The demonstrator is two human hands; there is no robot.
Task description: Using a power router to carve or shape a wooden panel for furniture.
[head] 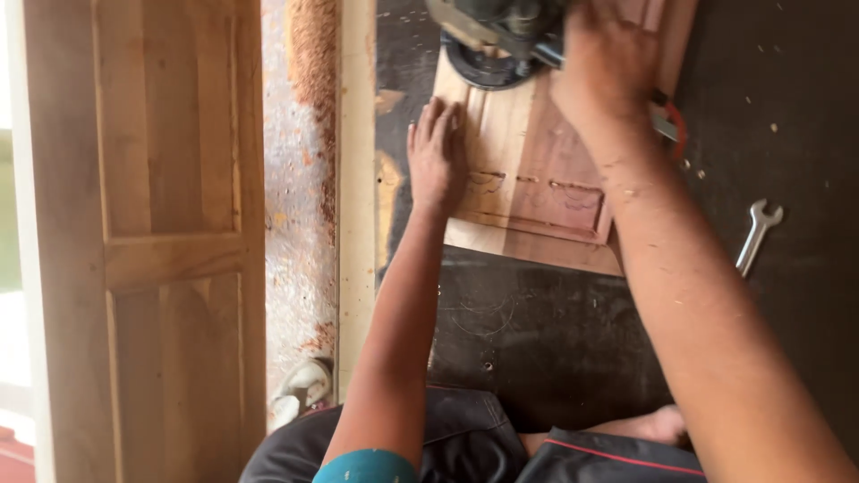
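Router [497, 36] under right hand [608, 58]

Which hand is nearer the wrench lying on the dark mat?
Right. The right hand grips the power tool up and left of the wrench; the left hand lies flat on the wood panel, farther left.

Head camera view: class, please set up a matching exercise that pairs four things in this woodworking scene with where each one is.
1 left hand
2 right hand
3 spanner
4 sawdust

A on the power tool
B flat on the wooden panel
C heaped on the floor beside the pale batten
D lying on the dark mat

Pairs: 1-B, 2-A, 3-D, 4-C
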